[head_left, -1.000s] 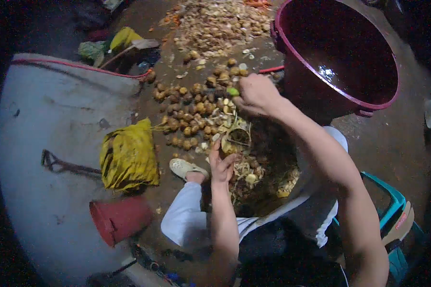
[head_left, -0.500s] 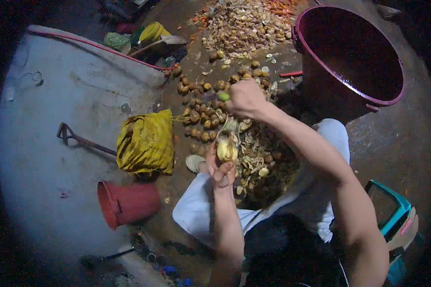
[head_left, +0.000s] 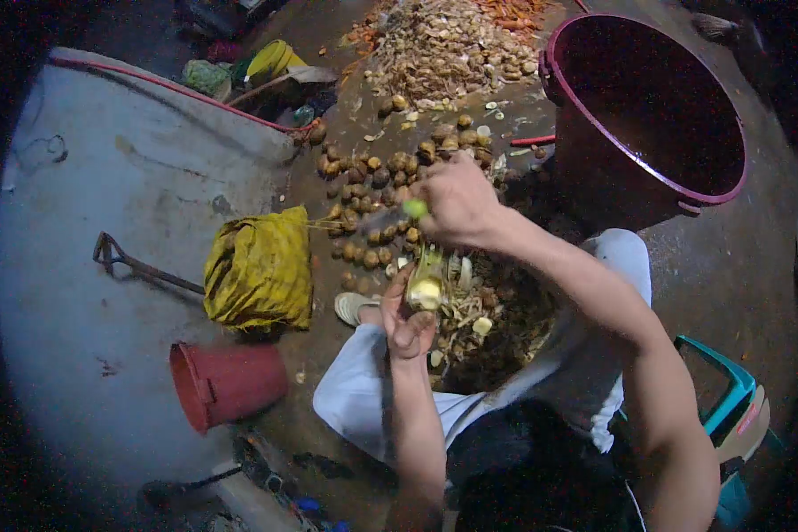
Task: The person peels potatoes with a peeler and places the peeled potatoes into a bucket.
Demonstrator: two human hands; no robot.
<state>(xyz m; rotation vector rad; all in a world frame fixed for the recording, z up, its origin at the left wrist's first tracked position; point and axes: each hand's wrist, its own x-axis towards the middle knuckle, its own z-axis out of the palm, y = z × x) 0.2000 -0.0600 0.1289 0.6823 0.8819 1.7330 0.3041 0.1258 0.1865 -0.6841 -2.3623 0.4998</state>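
Note:
A pale yellow, partly peeled root or tuber [head_left: 426,293] rests in my left hand [head_left: 406,324], whose fingers curl round it. Just above, my right hand [head_left: 457,199] is closed on a tool with a bright green end [head_left: 414,208]; its blade is blurred. Thin strips of peel hang between the two hands. Round brown tubers [head_left: 368,177] lie on the floor beyond my hands, and peelings with some pale pieces [head_left: 470,310] are heaped just right of my left hand.
A large maroon tub [head_left: 594,133] stands at the upper right, near a pile of pale peelings [head_left: 443,53] and orange scraps. On the left are a yellow sack [head_left: 262,270], a red bucket [head_left: 230,381] and a handled tool [head_left: 151,268]. A teal stool [head_left: 731,381] is at the right.
The view has shifted. My right hand has moved nearer my left hand than one second ago, and the piece in my left hand now shows more pale flesh.

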